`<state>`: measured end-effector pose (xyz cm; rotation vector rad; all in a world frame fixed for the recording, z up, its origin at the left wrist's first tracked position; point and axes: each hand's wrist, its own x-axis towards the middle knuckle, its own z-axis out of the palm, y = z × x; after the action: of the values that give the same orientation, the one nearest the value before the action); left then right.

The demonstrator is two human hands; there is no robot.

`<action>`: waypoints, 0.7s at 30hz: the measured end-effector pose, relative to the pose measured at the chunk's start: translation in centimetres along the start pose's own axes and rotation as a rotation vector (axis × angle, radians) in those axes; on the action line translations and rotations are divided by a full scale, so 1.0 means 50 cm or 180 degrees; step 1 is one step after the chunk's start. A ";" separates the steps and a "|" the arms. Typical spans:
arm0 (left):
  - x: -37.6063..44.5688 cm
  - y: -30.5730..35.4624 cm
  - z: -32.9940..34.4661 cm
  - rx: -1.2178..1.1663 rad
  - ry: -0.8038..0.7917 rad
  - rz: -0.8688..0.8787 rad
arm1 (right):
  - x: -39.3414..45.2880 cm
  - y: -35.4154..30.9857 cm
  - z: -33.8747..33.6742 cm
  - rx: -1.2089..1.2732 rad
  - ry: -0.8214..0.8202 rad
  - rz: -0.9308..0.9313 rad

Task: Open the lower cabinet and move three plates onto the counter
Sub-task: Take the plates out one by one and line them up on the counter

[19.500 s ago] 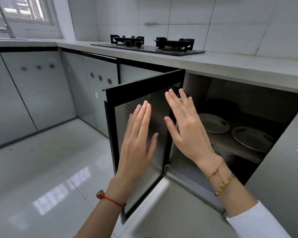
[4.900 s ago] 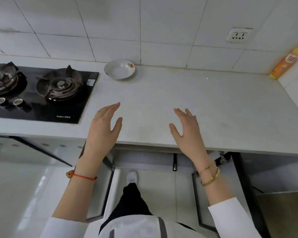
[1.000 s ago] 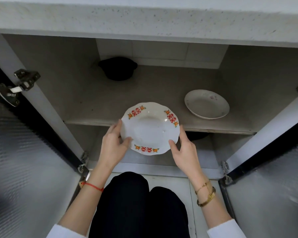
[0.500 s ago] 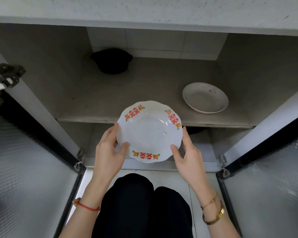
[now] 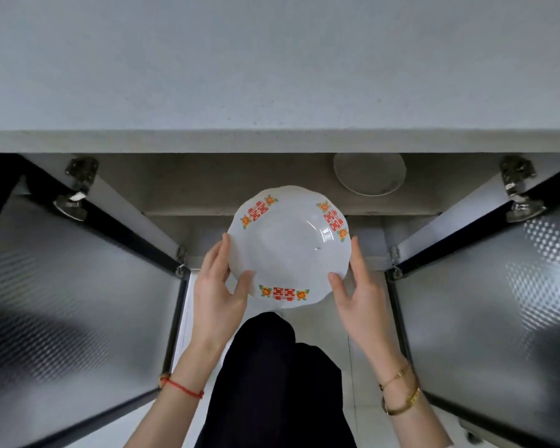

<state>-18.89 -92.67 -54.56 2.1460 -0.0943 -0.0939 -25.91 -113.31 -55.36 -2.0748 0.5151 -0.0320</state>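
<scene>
Nearest the camera, the person's dark-trousered knees (image 5: 272,376) are filling the bottom of the view, and the wrists are rising past them compared with half a second ago. The left hand (image 5: 215,294) is cupping the left rim of the decorated plate (image 5: 288,247), thumb lying over the near edge and fingers curling underneath; the right hand (image 5: 361,289) is mirroring it on the right rim, thumb on top. So each grip is pinching the plate between thumb and fingers, neither one spread flat.

The plate itself is now sitting clear of the cabinet, out in front of the shelf (image 5: 207,202) and hanging in the air between the two open doors, the left door (image 5: 72,286) and the right door (image 5: 492,302). A second ago it was only just leaving the shelf edge; since then the view has been climbing, so the desk (image 5: 272,66) is taking up the whole upper half and most of the cabinet interior is slipping out of sight.

Farther in, a plainer plate (image 5: 369,174) is still lying on the shelf's right side, half tucked under the desk's front lip.

I judge this to be the second carry in progress: one dish was already on the desk earlier, this one is heading up, and the plain plate is remaining for last.
</scene>
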 end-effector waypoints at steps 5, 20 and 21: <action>-0.098 0.108 -0.082 0.0173 -0.0135 -0.0234 | -0.114 -0.099 -0.088 0.0128 -0.0064 0.0134; -0.236 0.508 -0.309 0.0186 -0.0070 -0.0125 | -0.297 -0.409 -0.372 0.0144 0.0045 -0.0102; -0.235 0.528 -0.319 0.0199 -0.0067 -0.0088 | -0.298 -0.427 -0.387 0.0154 0.0054 -0.0150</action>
<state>-29.73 -92.55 -23.38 2.2094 -0.0807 -0.1314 -36.45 -113.94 -24.70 -2.0407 0.4713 -0.0891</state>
